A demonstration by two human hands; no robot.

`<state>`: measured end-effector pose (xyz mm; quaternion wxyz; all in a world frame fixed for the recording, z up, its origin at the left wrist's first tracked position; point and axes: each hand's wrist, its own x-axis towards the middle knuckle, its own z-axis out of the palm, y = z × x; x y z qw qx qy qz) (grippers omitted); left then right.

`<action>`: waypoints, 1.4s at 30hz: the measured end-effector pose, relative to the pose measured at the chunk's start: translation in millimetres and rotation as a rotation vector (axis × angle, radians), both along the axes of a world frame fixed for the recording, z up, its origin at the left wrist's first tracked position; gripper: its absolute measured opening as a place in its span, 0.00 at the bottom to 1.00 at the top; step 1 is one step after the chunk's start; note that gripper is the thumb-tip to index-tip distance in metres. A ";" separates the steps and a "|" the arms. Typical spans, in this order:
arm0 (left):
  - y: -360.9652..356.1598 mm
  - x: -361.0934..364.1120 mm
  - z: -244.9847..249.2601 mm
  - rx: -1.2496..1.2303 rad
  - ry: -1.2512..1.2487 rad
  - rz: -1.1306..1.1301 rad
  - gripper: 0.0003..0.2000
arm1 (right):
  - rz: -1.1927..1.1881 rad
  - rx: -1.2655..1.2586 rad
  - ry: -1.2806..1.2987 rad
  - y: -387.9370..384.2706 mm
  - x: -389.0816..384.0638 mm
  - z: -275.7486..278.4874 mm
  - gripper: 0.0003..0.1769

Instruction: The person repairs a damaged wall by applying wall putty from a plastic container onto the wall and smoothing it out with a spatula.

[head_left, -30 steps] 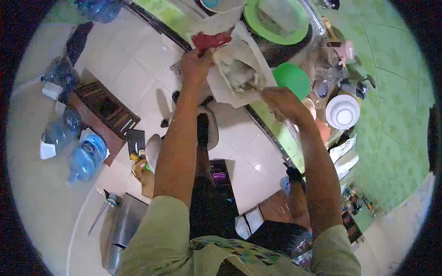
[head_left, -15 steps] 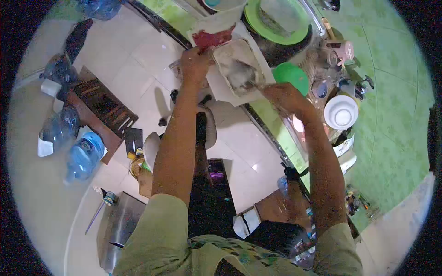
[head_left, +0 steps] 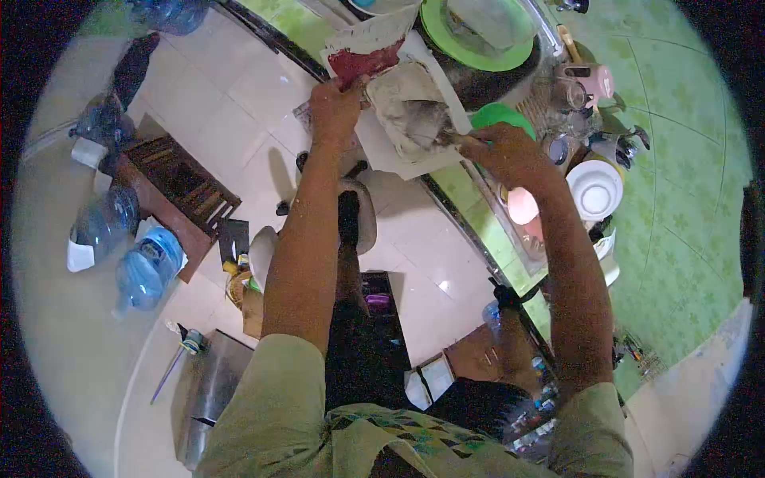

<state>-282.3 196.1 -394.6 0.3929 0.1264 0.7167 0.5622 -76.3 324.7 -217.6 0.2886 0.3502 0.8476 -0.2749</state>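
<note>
A shallow rectangular tub point(head_left: 383, 95) of pale, whitish paste sits on a white sheet point(head_left: 414, 169) at the counter's edge. My left hand point(head_left: 336, 107) is closed at the tub's near-left rim, its fingertips partly hidden. My right hand point(head_left: 506, 155) grips the handle of a scraper point(head_left: 426, 121), whose broad, grey, smeared blade lies in the paste. Beyond my left hand, a dark red patch point(head_left: 362, 64) shows on the sheet.
A green plate point(head_left: 434, 44) rests on a dark round vessel behind the tub. A green bowl point(head_left: 502, 118), glass cups, a pink mug point(head_left: 594, 82) and a white bowl point(head_left: 594, 191) crowd the counter to the right. Blue plastic bottles point(head_left: 150, 267) stand at the left.
My right hand has shifted slightly right, and the scraper's blade now shows more sharply in the paste. My left hand stays at the tub's rim.
</note>
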 end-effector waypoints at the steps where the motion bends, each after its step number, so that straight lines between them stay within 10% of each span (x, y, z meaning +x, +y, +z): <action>1: -1.6 -2.4 -3.6 -0.013 0.070 -0.054 0.12 | 0.250 0.019 -0.033 4.8 2.6 0.7 0.24; 6: -2.4 4.8 -3.4 0.230 -0.121 0.065 0.12 | 0.022 0.036 -0.073 8.4 2.0 12.2 0.21; 8: -2.1 4.3 4.9 0.121 -0.119 0.062 0.12 | 0.351 0.085 0.362 19.1 22.5 -37.8 0.24; 11: -5.2 2.5 12.1 0.137 0.054 -0.039 0.11 | 0.258 0.165 -0.052 30.7 -15.3 -13.1 0.22; 18: -4.2 14.3 -4.4 0.030 0.130 0.045 0.10 | 0.073 0.250 0.200 6.0 6.7 32.3 0.19; 20: -2.3 19.9 -11.1 0.172 0.012 0.174 0.10 | 0.424 0.358 0.438 -0.6 59.2 10.8 0.19; 22: -1.9 12.6 -3.4 0.035 0.112 0.083 0.10 | -0.610 -0.167 -0.025 -37.5 45.7 48.3 0.19; 23: -3.0 8.5 -0.8 -0.113 0.210 -0.011 0.10 | -0.249 -0.132 0.375 -46.1 83.7 23.9 0.22; 24: -2.8 6.2 -0.1 -0.112 0.216 -0.009 0.10 | -0.481 -0.008 -0.120 -57.8 42.9 55.0 0.23; 26: -3.3 8.0 -2.3 0.057 0.002 0.084 0.10 | 0.008 0.205 0.227 -45.3 83.6 22.7 0.22; 30: -7.8 10.6 9.5 0.176 -0.080 0.073 0.11 | 0.466 0.413 -0.030 -5.2 33.0 57.6 0.12; 42: -4.6 -5.7 -2.3 0.074 -0.050 -0.060 0.15 | 0.748 0.549 -0.036 0.3 6.6 25.9 0.17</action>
